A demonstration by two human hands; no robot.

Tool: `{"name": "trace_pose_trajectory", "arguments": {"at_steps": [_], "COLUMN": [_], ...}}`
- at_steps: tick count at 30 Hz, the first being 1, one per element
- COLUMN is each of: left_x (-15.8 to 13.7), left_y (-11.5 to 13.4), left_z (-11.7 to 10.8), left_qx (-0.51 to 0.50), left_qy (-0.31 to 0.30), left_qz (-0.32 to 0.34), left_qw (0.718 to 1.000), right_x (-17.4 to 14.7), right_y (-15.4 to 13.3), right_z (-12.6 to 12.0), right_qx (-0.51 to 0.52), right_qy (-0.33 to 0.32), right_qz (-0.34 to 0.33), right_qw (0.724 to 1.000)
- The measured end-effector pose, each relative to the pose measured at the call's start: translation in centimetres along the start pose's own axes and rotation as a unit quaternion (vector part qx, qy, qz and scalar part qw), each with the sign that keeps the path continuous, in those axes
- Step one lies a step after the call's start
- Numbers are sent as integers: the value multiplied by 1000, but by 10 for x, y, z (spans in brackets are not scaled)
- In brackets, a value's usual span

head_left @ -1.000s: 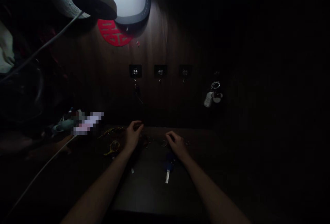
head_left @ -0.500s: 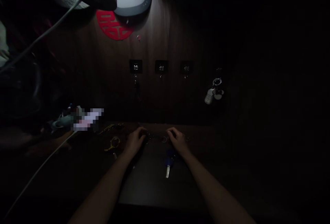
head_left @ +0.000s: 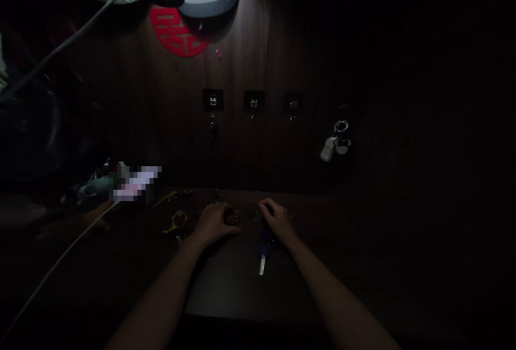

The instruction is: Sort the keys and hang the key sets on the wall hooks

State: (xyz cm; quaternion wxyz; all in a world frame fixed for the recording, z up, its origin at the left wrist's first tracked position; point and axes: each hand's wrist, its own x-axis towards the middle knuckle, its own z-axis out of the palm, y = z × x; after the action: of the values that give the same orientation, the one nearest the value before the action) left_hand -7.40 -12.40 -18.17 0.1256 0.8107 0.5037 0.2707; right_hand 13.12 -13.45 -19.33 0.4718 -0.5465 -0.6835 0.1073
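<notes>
one cluster of small shiny pieces lies on the dark tabletop, before the left hand, whose thumb and fingers stand apart; whether they touch it, i cannot tell. just right of it, a thin metal ring lies beside the right hand, its thumb and fingertips curled close; too dark to tell if they pinch anything. nearer the viewer lies a blue-headed key with a silver blade. left of the left hand is a yellow-edged thing. beyond, three dark square plates line the wooden panel.
</notes>
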Motion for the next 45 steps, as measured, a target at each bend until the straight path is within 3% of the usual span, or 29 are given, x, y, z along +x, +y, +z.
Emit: {"name": "trace_pose_trajectory", "arguments": {"at_steps": [7, 12, 15, 18, 22, 26, 32, 38, 45], "left_x": [0, 0, 0, 3, 8, 8, 6, 5, 7], "left_y": [9, 12, 13, 15, 16, 19, 22, 22, 20], "left_z": [1, 0, 0, 3, 6, 2, 1, 3, 1], "left_qx": [-35, -71, -127, -218, -349, -405, -465, -520, -542], "left_qy": [-29, -7, 11, 34, 40, 36, 12, -16, -13], "left_qz": [7, 36, 21, -28, -98, -134, -150, -138, -139], "left_qw": [999, 997, 992, 975, 931, 904, 872, 843, 829], "right_x": [-5, -5, -5, -5, -6, -8, -11, -11, -9], "right_y": [-8, -8, -10, -13, -18, -19, -20, -23, -21], "right_z": [2, 1, 0, 0, -1, -2, -1, 1, 4], "right_qx": [-21, -20, -15, -6, 18, 33, -22, -74, 17], "right_qy": [-54, -62, -62, -59, -44, -34, -16, -19, -14], "right_qz": [-78, -74, -77, -80, -95, -141, -228, -258, -235], "right_qw": [995, 995, 995, 995, 994, 989, 973, 963, 972]}}
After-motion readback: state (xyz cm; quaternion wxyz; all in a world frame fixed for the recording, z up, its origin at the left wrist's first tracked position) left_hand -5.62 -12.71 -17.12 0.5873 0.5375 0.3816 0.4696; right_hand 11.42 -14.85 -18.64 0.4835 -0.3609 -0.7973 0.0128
